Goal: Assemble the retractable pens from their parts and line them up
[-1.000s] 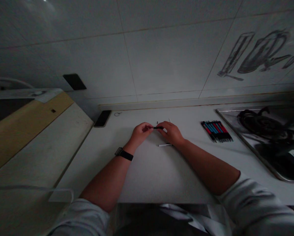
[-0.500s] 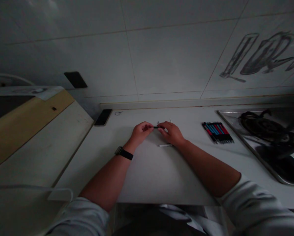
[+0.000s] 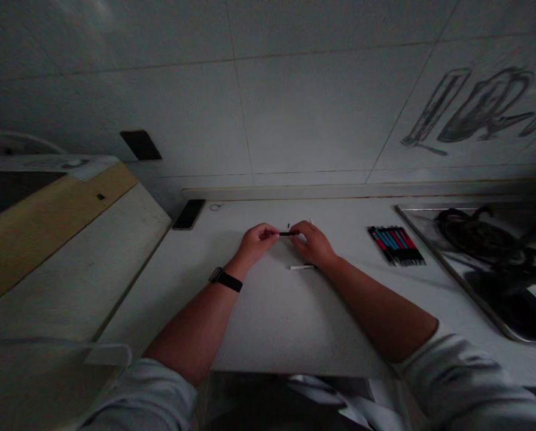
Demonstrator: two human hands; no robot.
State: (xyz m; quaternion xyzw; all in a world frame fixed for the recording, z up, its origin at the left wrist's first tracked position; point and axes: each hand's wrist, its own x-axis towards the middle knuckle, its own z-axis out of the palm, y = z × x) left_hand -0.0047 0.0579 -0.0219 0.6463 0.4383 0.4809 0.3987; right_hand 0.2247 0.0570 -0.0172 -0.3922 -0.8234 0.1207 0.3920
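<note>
Both my hands meet over the middle of the white counter point(image 3: 272, 311). My left hand point(image 3: 256, 242), with a dark watch point(image 3: 225, 279) on its wrist, pinches one end of a short black pen part point(image 3: 288, 233). My right hand point(image 3: 313, 244) pinches the other end of the same piece. A thin white stick, perhaps a pen refill point(image 3: 301, 267), lies on the counter just under my right hand. Small bits lie behind my fingers, too small to name.
A row of several red, blue and black pens point(image 3: 396, 243) lies to the right. Further right is a gas stove point(image 3: 492, 257). A dark phone point(image 3: 188, 214) lies at the back left by the tiled wall. A wooden-edged surface point(image 3: 48, 227) stands on the left.
The hands have stayed almost still on the black piece; only the camera has shifted slightly.
</note>
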